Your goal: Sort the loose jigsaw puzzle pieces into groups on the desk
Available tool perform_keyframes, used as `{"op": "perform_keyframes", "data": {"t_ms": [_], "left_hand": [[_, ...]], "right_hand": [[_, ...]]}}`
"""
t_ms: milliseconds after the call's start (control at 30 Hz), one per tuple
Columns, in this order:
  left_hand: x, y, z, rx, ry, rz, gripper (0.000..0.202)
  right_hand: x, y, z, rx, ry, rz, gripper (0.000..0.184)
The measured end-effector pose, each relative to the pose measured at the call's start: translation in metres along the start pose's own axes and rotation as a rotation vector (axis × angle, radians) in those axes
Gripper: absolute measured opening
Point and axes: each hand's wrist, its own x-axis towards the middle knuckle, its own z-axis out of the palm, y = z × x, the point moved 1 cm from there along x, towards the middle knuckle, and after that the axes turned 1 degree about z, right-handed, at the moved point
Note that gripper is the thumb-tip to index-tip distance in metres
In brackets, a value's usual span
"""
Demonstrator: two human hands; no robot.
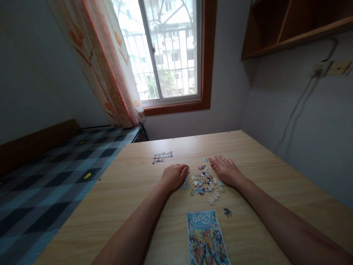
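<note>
My left hand rests on the table with its fingers curled under. Anything inside it is hidden. Beside its wrist lie several bluish jigsaw pieces. My right hand lies flat, fingers stretched out, to the right of a loose pile of jigsaw pieces. Just off its fingertips sits a small blue jigsaw piece. Farther back on the left, rows of jigsaw pieces are lined up. A picture sheet marked "Bluey" lies between my forearms, with a dark jigsaw piece near its upper right corner.
The wooden table reaches toward the wall below a window. A bed with checked cloth stands along the left, near a flowered curtain. At upper right hang a shelf and a cable.
</note>
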Motion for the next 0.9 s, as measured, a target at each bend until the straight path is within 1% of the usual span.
{"op": "perform_keyframes", "data": {"t_ms": [333, 533, 700, 800, 900], "left_hand": [[-0.001, 0.000, 0.000, -0.005, 0.019, 0.001, 0.047], [-0.001, 0.001, 0.000, -0.016, 0.008, -0.005, 0.047], [-0.003, 0.001, 0.001, -0.013, 0.022, -0.002, 0.046], [-0.003, 0.002, 0.000, -0.016, 0.020, -0.010, 0.047], [-0.002, 0.002, 0.000, -0.010, 0.019, -0.016, 0.047]], "right_hand": [[-0.002, -0.008, -0.008, -0.042, -0.055, 0.000, 0.057], [-0.002, -0.004, -0.007, -0.064, -0.049, -0.024, 0.055], [-0.002, -0.002, -0.006, -0.092, -0.046, -0.043, 0.053], [0.001, -0.002, -0.008, -0.087, -0.050, -0.054, 0.053], [0.010, -0.003, -0.011, -0.075, -0.074, -0.075, 0.053]]}}
